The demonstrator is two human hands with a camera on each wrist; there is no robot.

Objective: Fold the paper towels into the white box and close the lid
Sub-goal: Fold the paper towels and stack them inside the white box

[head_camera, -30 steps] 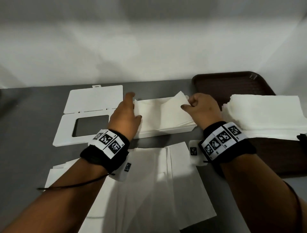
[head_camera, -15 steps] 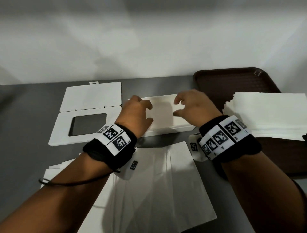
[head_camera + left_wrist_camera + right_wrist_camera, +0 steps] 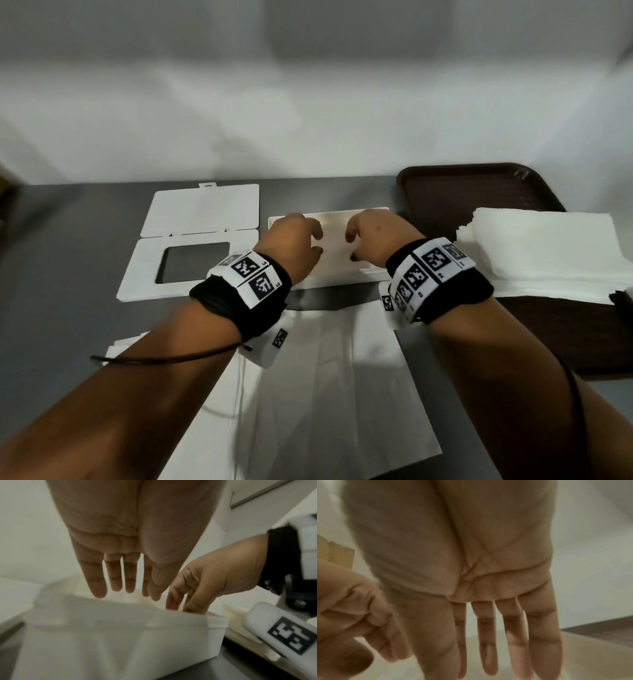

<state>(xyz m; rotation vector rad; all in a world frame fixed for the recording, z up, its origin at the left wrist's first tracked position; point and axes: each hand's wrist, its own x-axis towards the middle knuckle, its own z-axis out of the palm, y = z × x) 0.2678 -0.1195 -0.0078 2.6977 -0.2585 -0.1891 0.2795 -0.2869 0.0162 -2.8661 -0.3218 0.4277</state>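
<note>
The white box (image 3: 337, 279) lies open at the table's middle with a folded paper towel (image 3: 334, 236) flat inside it. My left hand (image 3: 308, 245) and right hand (image 3: 359, 241) are side by side over the box. In both wrist views the fingers (image 3: 118, 582) (image 3: 488, 649) point straight down onto the towel and hold nothing. The box's front wall (image 3: 120, 642) fills the lower left wrist view. The white lid (image 3: 144, 270), with a rectangular window and its flap (image 3: 205, 212) turned back, lies flat left of the box.
A stack of unfolded paper towels (image 3: 541, 253) sits on a brown tray (image 3: 472, 192) at the right. One spread towel (image 3: 325, 394) lies on the grey table (image 3: 68, 257) in front of the box, under my forearms. A white wall stands behind.
My right hand let go of the towel's raised corner, and the flap now lies flat in the box. Both hands moved over the box with fingers straightened downward.
</note>
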